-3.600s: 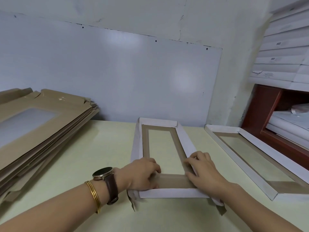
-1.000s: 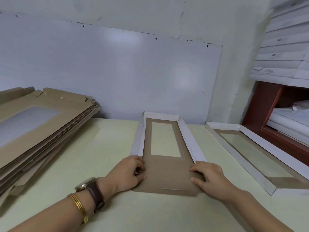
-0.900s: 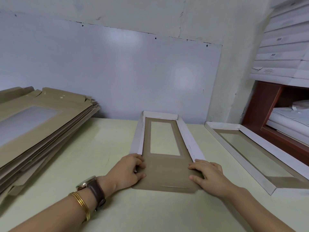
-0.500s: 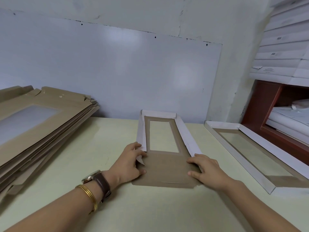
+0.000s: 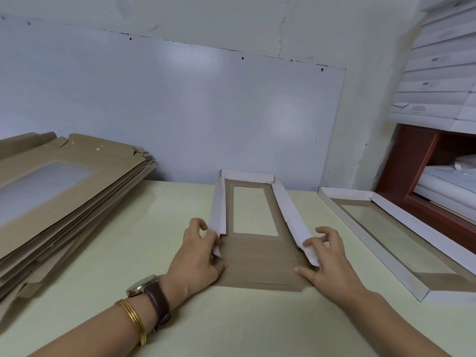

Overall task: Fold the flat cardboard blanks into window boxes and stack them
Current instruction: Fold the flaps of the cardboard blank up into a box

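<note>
Working at the middle of the pale green tabletop, we hold a half-folded brown cardboard window box, its far end at the back edge. Our left hand curls its fingers round the near end of the raised white left wall, thumb on the flat end flap. Our right hand pinches the right wall's near end likewise. A slanted stack of flat brown cardboard blanks lies at the left edge, and a finished white-walled window box at the right edge.

A glossy white board covers the cracked pale wall behind the cream worktop, beside a red-brown shelf.
</note>
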The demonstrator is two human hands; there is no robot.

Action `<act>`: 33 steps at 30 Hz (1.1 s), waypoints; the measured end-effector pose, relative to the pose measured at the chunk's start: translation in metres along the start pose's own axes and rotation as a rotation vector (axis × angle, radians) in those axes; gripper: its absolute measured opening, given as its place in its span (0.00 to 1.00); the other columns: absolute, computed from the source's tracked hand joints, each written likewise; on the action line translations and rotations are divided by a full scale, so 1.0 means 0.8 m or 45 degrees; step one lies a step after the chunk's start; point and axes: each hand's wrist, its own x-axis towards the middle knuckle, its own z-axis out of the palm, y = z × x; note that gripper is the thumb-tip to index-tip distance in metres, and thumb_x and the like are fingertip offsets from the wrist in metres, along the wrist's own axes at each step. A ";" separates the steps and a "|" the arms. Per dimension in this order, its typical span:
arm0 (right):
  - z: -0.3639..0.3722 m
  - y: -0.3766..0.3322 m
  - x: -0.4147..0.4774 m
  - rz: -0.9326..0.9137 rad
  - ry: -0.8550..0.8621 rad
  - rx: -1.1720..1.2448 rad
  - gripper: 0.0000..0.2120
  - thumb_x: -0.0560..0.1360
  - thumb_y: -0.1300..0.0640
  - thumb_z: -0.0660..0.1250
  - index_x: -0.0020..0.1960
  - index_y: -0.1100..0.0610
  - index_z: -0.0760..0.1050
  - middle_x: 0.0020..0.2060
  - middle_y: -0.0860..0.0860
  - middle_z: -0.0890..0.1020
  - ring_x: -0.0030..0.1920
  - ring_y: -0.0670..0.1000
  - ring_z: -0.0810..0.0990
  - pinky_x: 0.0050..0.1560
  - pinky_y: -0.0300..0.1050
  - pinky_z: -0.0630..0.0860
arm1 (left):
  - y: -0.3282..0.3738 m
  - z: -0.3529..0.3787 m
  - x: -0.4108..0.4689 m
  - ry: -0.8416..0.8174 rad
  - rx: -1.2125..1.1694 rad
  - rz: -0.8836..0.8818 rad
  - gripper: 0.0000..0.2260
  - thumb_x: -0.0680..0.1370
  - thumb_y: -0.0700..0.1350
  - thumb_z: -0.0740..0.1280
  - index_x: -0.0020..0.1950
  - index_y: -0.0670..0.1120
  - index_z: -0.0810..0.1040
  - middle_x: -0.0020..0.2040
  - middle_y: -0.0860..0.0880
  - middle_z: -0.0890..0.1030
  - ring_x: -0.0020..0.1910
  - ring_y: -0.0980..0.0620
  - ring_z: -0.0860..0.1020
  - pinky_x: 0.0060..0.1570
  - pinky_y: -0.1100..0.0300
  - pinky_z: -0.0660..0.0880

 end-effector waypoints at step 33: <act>-0.061 0.026 0.023 0.063 -0.578 0.199 0.16 0.68 0.70 0.71 0.50 0.53 0.81 0.51 0.54 0.81 0.47 0.53 0.81 0.53 0.43 0.79 | -0.018 -0.008 0.011 -0.245 -0.095 0.230 0.15 0.70 0.45 0.71 0.50 0.52 0.66 0.48 0.55 0.71 0.39 0.61 0.71 0.39 0.72 0.66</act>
